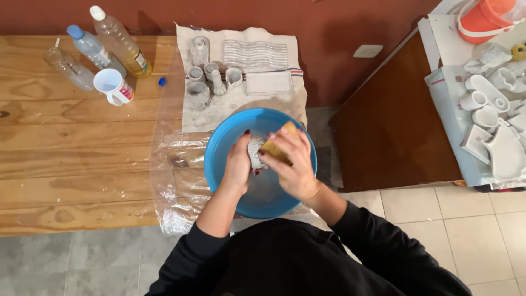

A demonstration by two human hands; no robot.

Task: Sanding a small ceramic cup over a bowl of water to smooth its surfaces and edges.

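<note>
Over a blue basin (222,143) at the table's edge, my left hand (238,167) grips a small grey clay piece (255,152). My right hand (291,163) presses a yellow sponge (278,146) against that piece from the right. Both hands hang inside the basin's rim, and the piece is mostly hidden between them. Behind the basin a grey cloth (241,101) carries several small unfired clay cups and flat slabs.
A wooden table (71,159) holds three plastic bottles (118,39), a white mug (112,86), a blue cap (162,81) and clear plastic sheeting (175,181). At right, a brown cabinet (392,120) bears more white ceramic pieces (490,129) and an orange bucket (485,19). The floor is tiled.
</note>
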